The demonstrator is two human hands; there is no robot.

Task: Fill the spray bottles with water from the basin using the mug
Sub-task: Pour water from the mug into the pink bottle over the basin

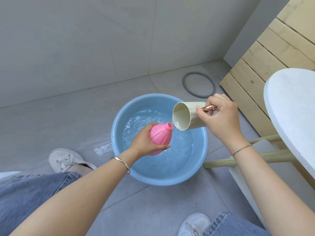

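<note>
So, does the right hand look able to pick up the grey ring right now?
Probably not: the right hand grips the mug mid-pour, though the grey ring lies unobstructed on the floor beyond.

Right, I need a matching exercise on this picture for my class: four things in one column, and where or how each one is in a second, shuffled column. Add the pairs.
1 pink bottle
2 mug
3 basin
4 grey ring

A on the floor, holding water
B lying on the floor near the wall
C gripped by the left hand over the water
D tipped by the right hand, pouring

Pairs: 1-C, 2-D, 3-A, 4-B
</note>
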